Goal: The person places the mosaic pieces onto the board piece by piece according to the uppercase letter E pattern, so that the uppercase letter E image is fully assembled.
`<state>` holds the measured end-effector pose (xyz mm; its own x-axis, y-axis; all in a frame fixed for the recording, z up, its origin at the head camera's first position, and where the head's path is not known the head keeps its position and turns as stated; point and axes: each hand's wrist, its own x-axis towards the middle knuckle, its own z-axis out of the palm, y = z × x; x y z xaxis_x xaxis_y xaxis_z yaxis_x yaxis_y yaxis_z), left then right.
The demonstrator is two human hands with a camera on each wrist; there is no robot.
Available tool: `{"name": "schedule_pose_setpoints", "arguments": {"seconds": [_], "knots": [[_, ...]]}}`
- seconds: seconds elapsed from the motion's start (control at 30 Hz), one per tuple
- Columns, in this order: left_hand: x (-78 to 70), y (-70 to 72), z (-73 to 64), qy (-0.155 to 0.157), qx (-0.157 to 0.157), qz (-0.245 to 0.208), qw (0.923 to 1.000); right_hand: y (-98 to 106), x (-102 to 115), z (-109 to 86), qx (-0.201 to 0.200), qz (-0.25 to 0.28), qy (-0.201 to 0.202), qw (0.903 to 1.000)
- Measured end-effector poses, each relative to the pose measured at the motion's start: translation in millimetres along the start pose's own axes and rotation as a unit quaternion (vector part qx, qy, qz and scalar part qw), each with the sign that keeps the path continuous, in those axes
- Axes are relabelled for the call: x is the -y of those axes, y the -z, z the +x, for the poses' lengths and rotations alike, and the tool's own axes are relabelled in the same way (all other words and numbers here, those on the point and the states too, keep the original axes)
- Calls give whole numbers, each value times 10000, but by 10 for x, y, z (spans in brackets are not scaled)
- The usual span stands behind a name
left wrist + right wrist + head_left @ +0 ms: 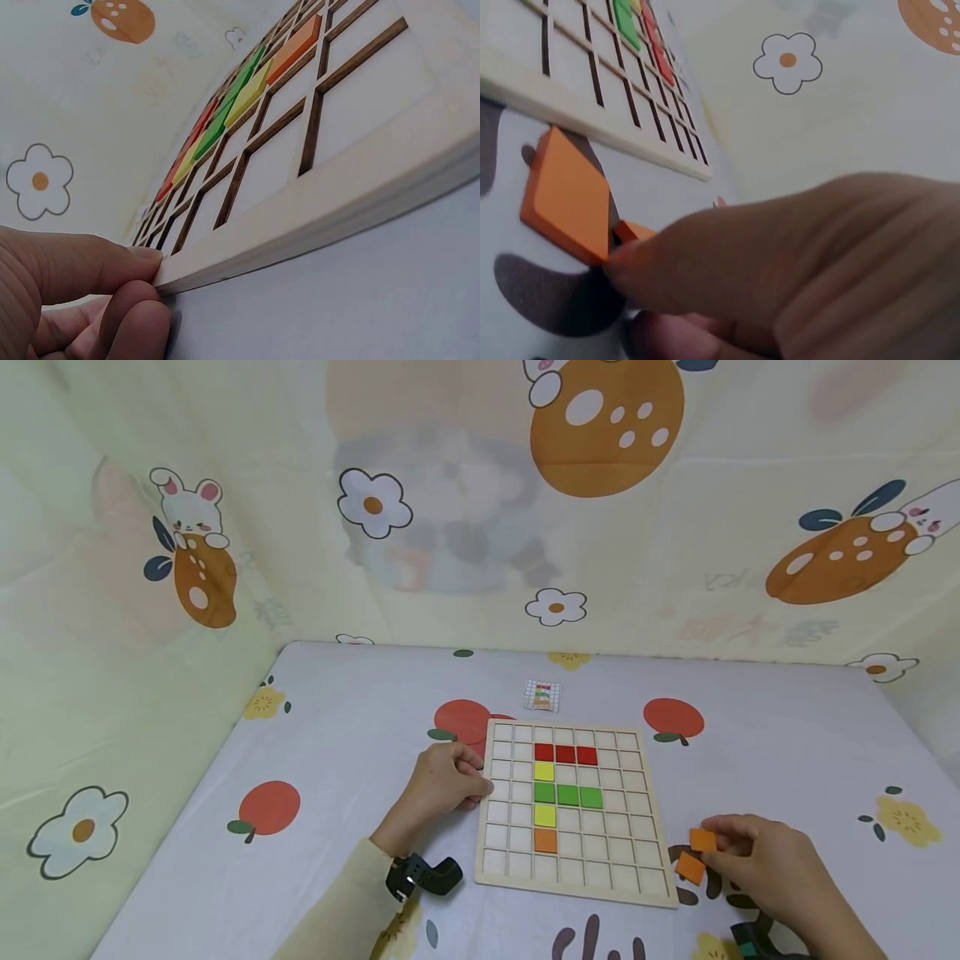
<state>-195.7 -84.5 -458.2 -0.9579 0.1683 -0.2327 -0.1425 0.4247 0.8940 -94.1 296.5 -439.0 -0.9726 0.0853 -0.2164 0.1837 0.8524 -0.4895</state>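
Note:
A wooden grid board point(577, 868) lies on the table between the two hands. Set in its cells are red tiles point(566, 754), green tiles point(567, 795), yellow tiles point(544, 771) and one orange tile point(546, 841). My left hand point(442, 781) holds the board's left edge, its thumb point(112, 262) on the rim and curled fingers against the side. Off the board's lower right corner, my right hand point(772, 860) pinches an orange square tile point(702, 839) between thumb and index finger, mostly hidden by the thumb in the right wrist view. A second orange tile point(570, 199) lies just beside it.
Behind the board lies a small printed card point(542, 695) with a coloured grid pattern. A patterned cloth point(360, 718) covers the table, and printed curtains point(450, 610) rise at its back and left. Each wrist wears a black camera band point(423, 874).

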Motion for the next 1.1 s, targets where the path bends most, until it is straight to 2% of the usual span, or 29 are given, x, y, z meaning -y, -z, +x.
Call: {"name": "schedule_pose_setpoints", "arguments": {"seconds": [0.23, 0.37, 0.5, 0.67, 0.87, 1.1], "knots": [[-20, -1, -6, 53, 10, 0, 10000, 3, 5, 0, 3, -170, -29, 9999], [-24, -1, -12, 96, -2, 17, 10000, -4, 68, -40, -228, -17, 214, 9995], [-27, 3, -16, 122, -24, 37, 9999, -62, 225, -80, -452, 222, 597, 9969], [-26, 5, -17, 133, -32, 26, 9999, -177, 470, -101, -334, 558, 743, 9951], [-26, 1, -22, 123, -9, 22, 9999, -340, 706, -111, -387, 828, 1137, 9893], [-24, -5, -24, 92, 7, 24, 10000, -482, 890, -96, -117, 1075, 1149, 9875]]}}
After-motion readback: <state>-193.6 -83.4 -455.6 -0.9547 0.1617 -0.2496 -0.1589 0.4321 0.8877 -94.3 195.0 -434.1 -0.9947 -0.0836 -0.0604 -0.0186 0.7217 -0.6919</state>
